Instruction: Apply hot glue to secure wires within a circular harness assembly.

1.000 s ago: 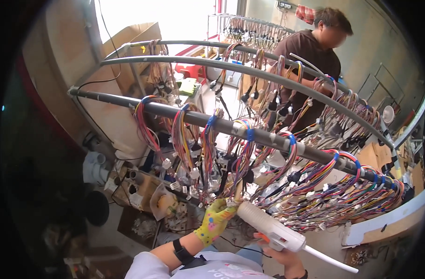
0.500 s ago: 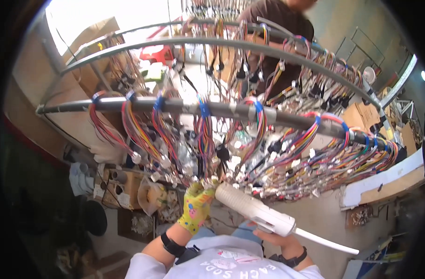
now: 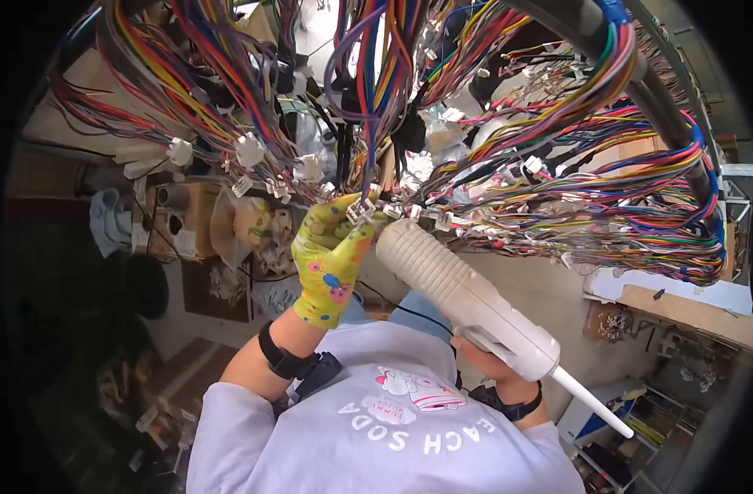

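A yellow patterned glove covers my left hand, whose fingers are closed on a small white connector at the lower end of a hanging wire bundle. My right hand, bare and mostly hidden, grips a white hot glue gun from below. The gun's ribbed front points up and left, with its tip close beside the connector and my left fingertips. From its rear sticks out a long white glue stick. Whether the tip touches the connector I cannot tell.
Several multicoloured wire harnesses with white connectors hang from a curved grey rail ahead and to the right. A cardboard box and a plastic bag stand low at left. A white-topped board juts in at right.
The view has tilted down, so the harnesses and both hands appear higher and larger. The person across the rail is out of sight. Both hands keep their holds.
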Action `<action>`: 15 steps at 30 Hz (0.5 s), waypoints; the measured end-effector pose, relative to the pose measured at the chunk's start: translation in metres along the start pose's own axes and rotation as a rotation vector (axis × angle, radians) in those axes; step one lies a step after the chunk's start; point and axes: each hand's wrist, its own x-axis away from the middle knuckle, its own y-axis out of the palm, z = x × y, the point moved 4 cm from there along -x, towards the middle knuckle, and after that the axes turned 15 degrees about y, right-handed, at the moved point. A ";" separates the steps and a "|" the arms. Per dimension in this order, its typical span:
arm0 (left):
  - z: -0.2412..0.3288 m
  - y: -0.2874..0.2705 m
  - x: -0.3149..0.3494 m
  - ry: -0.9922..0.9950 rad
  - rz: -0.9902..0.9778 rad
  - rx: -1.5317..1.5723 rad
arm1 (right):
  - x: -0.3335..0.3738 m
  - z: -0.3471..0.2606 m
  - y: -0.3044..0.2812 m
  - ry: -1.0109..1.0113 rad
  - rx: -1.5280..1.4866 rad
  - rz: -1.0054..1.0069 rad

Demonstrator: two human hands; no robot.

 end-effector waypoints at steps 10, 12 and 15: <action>0.006 0.001 -0.001 0.011 0.020 0.011 | -0.001 0.025 0.009 0.293 -0.422 -0.122; 0.005 -0.002 -0.002 0.003 0.021 -0.019 | 0.000 0.038 0.008 0.538 -0.387 -0.193; 0.007 0.000 -0.003 -0.025 0.020 -0.016 | -0.006 0.023 0.010 0.357 -0.293 -0.155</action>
